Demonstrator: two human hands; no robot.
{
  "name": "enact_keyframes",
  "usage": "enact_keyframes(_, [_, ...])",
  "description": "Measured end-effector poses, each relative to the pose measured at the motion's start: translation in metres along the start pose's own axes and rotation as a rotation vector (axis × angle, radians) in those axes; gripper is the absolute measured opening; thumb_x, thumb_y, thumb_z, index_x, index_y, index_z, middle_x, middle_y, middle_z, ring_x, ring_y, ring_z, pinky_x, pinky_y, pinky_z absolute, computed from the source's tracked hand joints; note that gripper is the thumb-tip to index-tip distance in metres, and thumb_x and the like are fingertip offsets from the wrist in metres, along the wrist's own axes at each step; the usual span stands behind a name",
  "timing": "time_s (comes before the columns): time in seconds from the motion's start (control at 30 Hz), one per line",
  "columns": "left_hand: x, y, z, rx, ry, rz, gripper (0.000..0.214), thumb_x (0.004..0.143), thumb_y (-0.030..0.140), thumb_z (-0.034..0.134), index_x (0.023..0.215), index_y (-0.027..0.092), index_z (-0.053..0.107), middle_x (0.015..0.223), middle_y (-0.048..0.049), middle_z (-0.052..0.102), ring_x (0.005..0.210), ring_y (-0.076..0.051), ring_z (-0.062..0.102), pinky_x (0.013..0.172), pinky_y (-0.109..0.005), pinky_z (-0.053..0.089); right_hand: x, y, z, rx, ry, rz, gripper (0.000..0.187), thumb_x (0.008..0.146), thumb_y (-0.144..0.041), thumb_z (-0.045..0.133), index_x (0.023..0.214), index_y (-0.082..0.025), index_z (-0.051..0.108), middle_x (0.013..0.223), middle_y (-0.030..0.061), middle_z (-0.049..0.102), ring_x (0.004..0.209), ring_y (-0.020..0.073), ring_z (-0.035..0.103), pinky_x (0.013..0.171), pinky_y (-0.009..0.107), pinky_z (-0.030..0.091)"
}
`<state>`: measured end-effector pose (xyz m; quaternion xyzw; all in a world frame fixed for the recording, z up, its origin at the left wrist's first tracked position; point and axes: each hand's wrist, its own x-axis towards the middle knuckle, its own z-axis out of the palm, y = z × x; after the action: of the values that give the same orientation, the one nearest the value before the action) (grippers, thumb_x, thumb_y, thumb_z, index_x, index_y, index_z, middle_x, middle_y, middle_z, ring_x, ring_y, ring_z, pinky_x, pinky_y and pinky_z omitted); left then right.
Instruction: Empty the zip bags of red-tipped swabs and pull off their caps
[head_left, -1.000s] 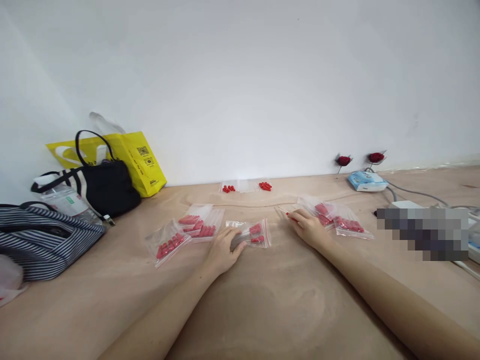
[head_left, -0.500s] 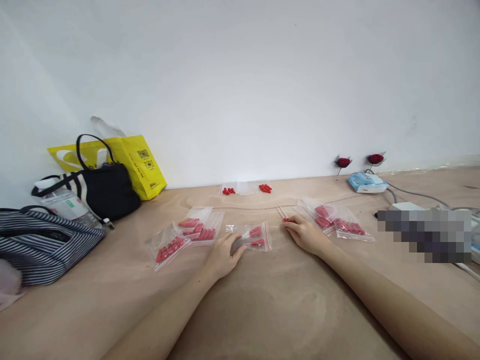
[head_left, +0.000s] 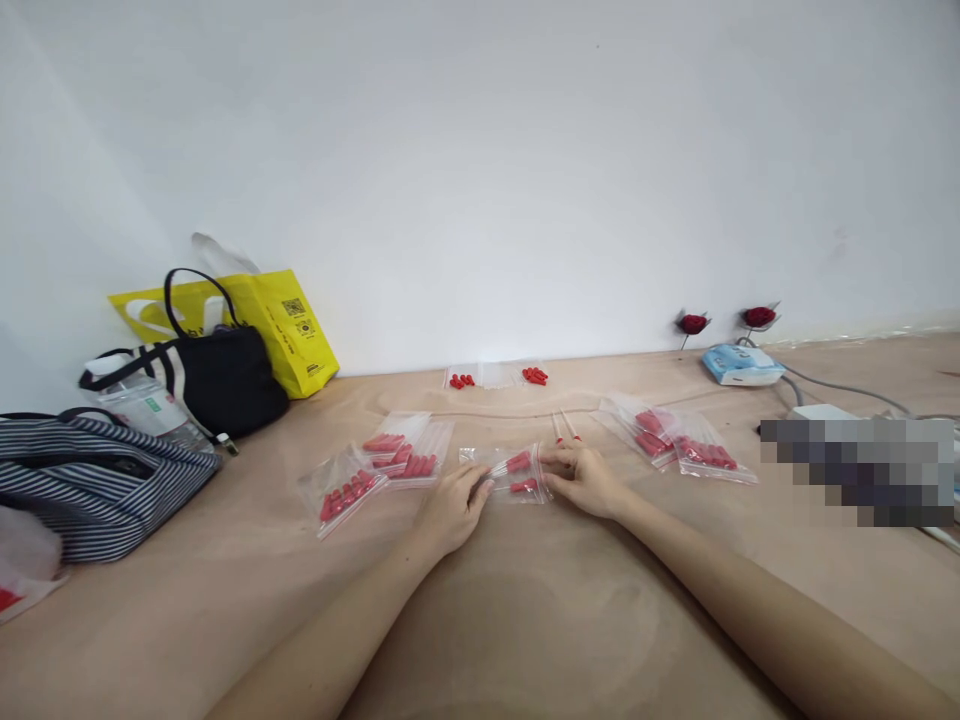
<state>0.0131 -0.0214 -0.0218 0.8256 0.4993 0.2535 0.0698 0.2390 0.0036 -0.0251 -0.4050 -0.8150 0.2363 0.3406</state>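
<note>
A: What's different from a second ago?

B: The right hand (head_left: 589, 482). It no longer holds the red-ended sticks (head_left: 556, 426); they lie beyond its fingers, and it is further left, at the right edge of the middle zip bag (head_left: 504, 474).

A: Has it got hold of that?

B: Fingers loosely bent, touching the edge; whether they pinch, I can't tell.

A: And the left hand (head_left: 452, 507)?

B: Same place, half curled over the bag's left end on the table (head_left: 566, 610). Gripping or just pressing, I can't tell.

A: Anything hard to see?

B: Left fingers cover that end, right fingers hide the sticks' near ends, and the frame cuts off a pale plastic bag (head_left: 28, 555), lower left.
</note>
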Motion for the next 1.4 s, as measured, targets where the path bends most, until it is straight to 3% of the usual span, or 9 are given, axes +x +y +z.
enact_keyframes(0.13, [0.0, -0.001, 0.001, -0.026, 0.008, 0.023, 0.027, 0.084, 0.031, 0.04, 0.103, 0.02, 0.055, 0.102, -0.0046, 0.061, 0.093, -0.018, 0.056, 0.083, -0.032, 0.043, 0.004, -0.003, -0.001, 0.025, -0.082, -0.071, 0.035, 0.068, -0.024, 0.06, 0.103, -0.022, 0.06, 0.107, 0.0062, 0.056, 0.101, 0.0205, 0.048, 0.09, 0.036, 0.035])
enact_keyframes(0.3, [0.001, -0.001, 0.001, -0.063, 0.015, 0.029, 0.025, 0.083, 0.029, 0.043, 0.101, 0.019, 0.057, 0.1, -0.0043, 0.062, 0.092, -0.018, 0.056, 0.082, -0.031, 0.043, 0.009, -0.004, 0.002, -0.033, -0.108, -0.071, 0.036, 0.066, -0.021, 0.06, 0.102, -0.02, 0.059, 0.109, 0.0072, 0.052, 0.103, 0.0201, 0.046, 0.091, 0.033, 0.034])
enact_keyframes(0.47, [0.002, 0.0, 0.0, -0.086, 0.021, 0.01, 0.024, 0.081, 0.028, 0.047, 0.1, 0.019, 0.058, 0.098, -0.0045, 0.063, 0.091, -0.018, 0.056, 0.081, -0.033, 0.044, 0.012, -0.009, 0.004, -0.134, -0.129, -0.026, 0.033, 0.065, -0.021, 0.058, 0.098, -0.018, 0.058, 0.099, 0.0076, 0.053, 0.094, 0.02, 0.048, 0.084, 0.032, 0.038])
enact_keyframes(0.7, [0.003, -0.003, 0.001, -0.12, 0.026, 0.013, 0.022, 0.079, 0.026, 0.049, 0.098, 0.021, 0.06, 0.1, -0.0035, 0.064, 0.094, -0.018, 0.056, 0.083, -0.034, 0.044, 0.014, -0.008, 0.004, -0.053, -0.107, -0.074, 0.034, 0.064, -0.014, 0.056, 0.097, -0.019, 0.055, 0.099, 0.0052, 0.055, 0.092, 0.0178, 0.049, 0.084, 0.03, 0.037])
enact_keyframes(0.97, [0.003, 0.0, 0.001, -0.038, 0.004, -0.002, 0.027, 0.081, 0.029, 0.046, 0.103, 0.019, 0.058, 0.107, -0.0053, 0.061, 0.101, -0.018, 0.054, 0.089, -0.034, 0.042, 0.014, -0.01, 0.005, -0.156, -0.113, 0.012, 0.033, 0.063, -0.024, 0.062, 0.095, -0.017, 0.057, 0.093, 0.0076, 0.052, 0.089, 0.0198, 0.047, 0.077, 0.031, 0.038])
enact_keyframes(1.4, [0.002, -0.002, 0.004, 0.013, -0.011, -0.031, 0.032, 0.082, 0.033, 0.045, 0.106, 0.017, 0.057, 0.115, -0.0078, 0.056, 0.106, -0.02, 0.051, 0.093, -0.035, 0.039, 0.011, -0.011, 0.006, 0.044, -0.149, 0.097, 0.016, 0.063, -0.021, 0.059, 0.075, -0.017, 0.051, 0.069, -0.0004, 0.054, 0.057, 0.0098, 0.047, 0.051, 0.021, 0.036])
